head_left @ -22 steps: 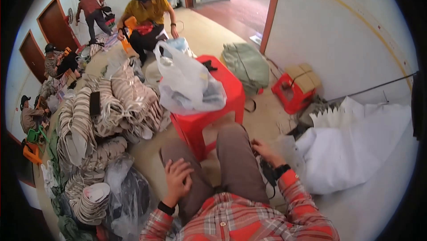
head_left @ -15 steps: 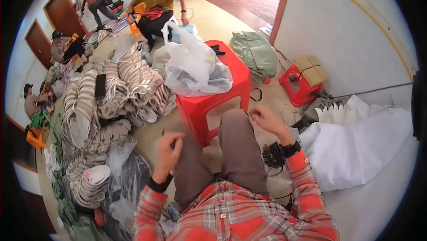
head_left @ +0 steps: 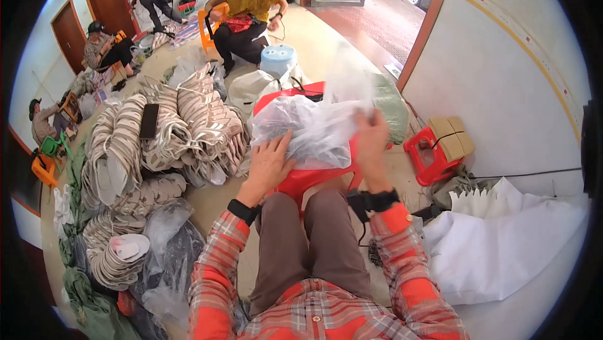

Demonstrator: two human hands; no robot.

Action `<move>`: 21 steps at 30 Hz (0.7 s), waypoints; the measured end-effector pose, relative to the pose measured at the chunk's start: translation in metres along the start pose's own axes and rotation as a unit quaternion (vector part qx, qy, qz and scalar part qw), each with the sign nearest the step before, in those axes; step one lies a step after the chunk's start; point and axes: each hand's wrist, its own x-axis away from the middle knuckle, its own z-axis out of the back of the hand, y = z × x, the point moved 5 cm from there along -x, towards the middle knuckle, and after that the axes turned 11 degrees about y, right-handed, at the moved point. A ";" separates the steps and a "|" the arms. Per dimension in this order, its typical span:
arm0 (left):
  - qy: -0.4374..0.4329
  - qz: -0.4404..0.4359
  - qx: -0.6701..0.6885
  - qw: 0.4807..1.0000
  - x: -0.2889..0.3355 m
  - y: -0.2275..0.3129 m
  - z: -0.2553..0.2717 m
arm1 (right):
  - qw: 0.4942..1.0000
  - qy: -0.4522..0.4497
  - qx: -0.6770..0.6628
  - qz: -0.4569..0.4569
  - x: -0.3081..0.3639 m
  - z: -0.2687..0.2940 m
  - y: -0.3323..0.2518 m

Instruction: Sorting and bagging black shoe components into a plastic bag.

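Stacks of shoe soles [head_left: 157, 139] piled at our L, within reach. Our left hand [head_left: 269, 165] lies flat, fingers spread, steadying the clear plastic bag [head_left: 314, 129] on the red stool [head_left: 308, 177]; our right hand [head_left: 372, 145] pinches its edge, lifting it open.

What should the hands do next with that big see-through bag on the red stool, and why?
Probably pull the bag's top open. Both hands are already on the clear plastic bag: the left hand presses its lower side, and the right hand grips its upper edge. It sits bunched up on the red stool, so nothing inside can be reached yet.
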 end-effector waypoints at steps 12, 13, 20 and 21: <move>0.054 -0.070 -0.006 0.996 0.001 0.025 0.025 | 0.880 0.088 0.164 0.436 0.052 0.064 -0.099; 0.052 -0.075 -0.003 0.996 -0.001 0.028 0.025 | 0.874 -0.020 0.193 0.445 0.058 0.038 -0.098; -0.107 0.107 0.247 0.957 0.000 0.029 -0.007 | 0.777 -0.459 0.408 0.140 0.037 -0.018 0.020; -0.096 0.238 0.379 0.889 0.004 0.021 -0.008 | 0.770 -0.523 0.339 0.134 0.060 -0.023 0.021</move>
